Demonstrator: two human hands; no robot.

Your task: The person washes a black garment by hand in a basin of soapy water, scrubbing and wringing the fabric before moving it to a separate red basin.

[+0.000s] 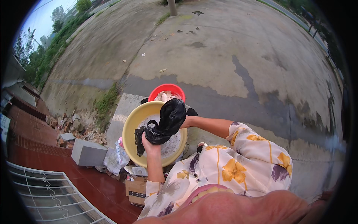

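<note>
A dark, wet-looking black cloth (169,117) is bunched and twisted above a yellow plastic basin (129,123). Around its lower, knotted end, my left hand (150,145) is closed. My right hand (185,123) grips the bulging upper end from the right, its fingers mostly hidden behind the fabric. Soapy water (170,147) with white suds fills the bottom of the basin. Just beyond stands a red basin (169,87) with pale, crumpled cloth (165,95) in it.
At left are a grey block (89,152), a clear plastic bag (113,161), a cardboard box (136,190) and broken bricks (77,124). A white metal window grille (47,187) fills the lower left. Wet patches mark the concrete ground (212,64); a pole (172,7) rises beyond.
</note>
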